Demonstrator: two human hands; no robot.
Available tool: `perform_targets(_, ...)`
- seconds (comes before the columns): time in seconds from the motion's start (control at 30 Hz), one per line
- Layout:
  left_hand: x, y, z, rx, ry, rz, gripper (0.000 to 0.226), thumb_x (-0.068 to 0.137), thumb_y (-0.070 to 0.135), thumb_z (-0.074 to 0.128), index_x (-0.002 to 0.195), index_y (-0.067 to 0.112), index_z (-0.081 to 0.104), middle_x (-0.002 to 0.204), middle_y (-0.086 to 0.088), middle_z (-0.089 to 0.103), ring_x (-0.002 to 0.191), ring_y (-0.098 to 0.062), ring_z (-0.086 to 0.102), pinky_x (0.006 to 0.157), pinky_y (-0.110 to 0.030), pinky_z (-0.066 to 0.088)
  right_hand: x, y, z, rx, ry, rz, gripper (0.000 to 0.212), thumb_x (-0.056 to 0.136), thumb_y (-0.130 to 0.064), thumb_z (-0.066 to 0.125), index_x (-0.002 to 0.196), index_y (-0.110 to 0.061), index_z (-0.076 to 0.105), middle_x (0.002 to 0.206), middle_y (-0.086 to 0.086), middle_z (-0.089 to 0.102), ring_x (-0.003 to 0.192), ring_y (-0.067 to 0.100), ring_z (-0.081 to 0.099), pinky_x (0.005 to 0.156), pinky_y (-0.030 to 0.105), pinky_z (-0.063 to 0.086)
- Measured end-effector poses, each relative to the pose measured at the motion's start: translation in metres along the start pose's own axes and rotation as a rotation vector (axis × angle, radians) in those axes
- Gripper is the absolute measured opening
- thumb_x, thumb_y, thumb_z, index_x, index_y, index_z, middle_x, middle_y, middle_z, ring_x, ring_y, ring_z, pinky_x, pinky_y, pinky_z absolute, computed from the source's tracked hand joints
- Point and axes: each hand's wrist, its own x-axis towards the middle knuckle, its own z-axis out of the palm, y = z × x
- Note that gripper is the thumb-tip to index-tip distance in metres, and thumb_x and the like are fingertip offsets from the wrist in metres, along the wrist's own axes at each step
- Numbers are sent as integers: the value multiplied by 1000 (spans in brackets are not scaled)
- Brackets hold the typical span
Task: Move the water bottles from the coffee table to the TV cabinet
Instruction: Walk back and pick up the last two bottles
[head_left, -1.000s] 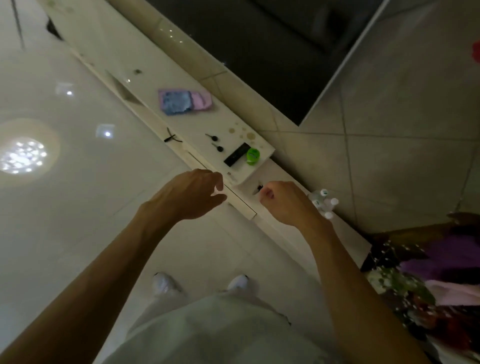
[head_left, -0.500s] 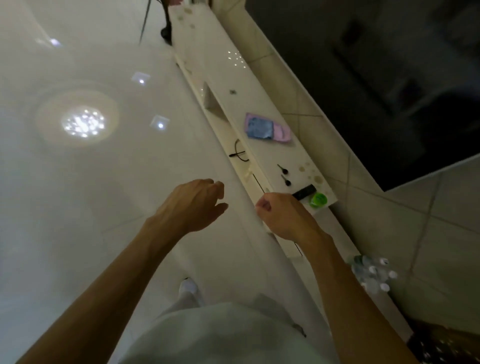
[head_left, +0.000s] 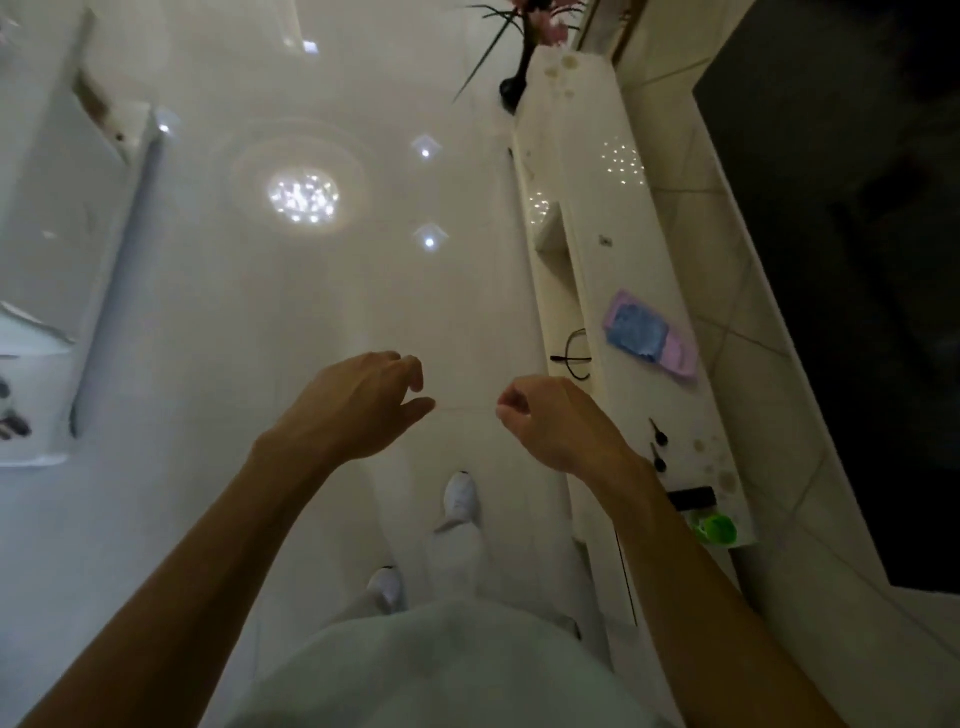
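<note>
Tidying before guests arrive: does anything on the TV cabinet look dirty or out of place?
Yes. Brownish stains spot the cabinet top beside the remote, with more at the far end near the vase. A black cable loops over the front edge.

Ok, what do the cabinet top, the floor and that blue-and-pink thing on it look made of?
TV cabinet top: hard glossy white, likely lacquered board; it mirrors ceiling light dots. Floor: polished pale tile, probably; sharp lamp reflection, thin joint line. Blue-and-pink thing: seemingly soft cloth; matte, uneven edges.
</note>
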Motion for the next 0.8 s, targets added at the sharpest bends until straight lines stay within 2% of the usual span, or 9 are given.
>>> perform_targets(0.23, 43, -19, -33, -30, 39, -175, 37, 93, 46, 50, 119, 19, 57, 119, -2, 62, 100, -17, 60, 88, -33, 51, 87, -6, -33, -41, -72, -162, 26, 95, -31, 53, 110, -14, 66, 104, 2, 69, 90, 17, 63, 84, 38, 54)
perform_targets(0.33, 65, -18, -49, -46, 60, -236, 37, 94, 45, 50, 120, 19, 57, 120, -1, 62, 101, -16, 60, 87, -31, 49, 124, -6, -54, -64, -81, -234, 26, 96, -31, 53, 110, -14, 66, 103, 2, 69, 87, 16, 62, 81, 33, 53)
perform_targets(0.47, 88, -14, -70, -51, 92, -313, 39, 94, 45, 49, 122, 19, 56, 121, -2, 61, 104, -17, 59, 89, -32, 50, 169, -12, -78, -101, -100, -332, 26, 95, -33, 52, 107, -15, 67, 102, 2, 70, 87, 17, 63, 83, 40, 55)
perform_targets(0.63, 105, -21, -96, -79, 188, -393, 39, 94, 46, 49, 121, 19, 56, 119, -2, 61, 102, -18, 59, 90, -35, 51, 213, -44, -93, -175, -131, -470, 25, 95, -33, 53, 106, -16, 68, 101, 2, 69, 85, 17, 64, 83, 39, 56)
perform_targets(0.8, 97, -60, -109, -103, 207, -511, 39, 94, 46, 48, 123, 20, 55, 121, -1, 60, 104, -18, 58, 91, -34, 50, 248, -84, -97, -209, -193, -573, 27, 96, -30, 52, 113, -14, 66, 107, 3, 69, 89, 15, 63, 85, 33, 54)
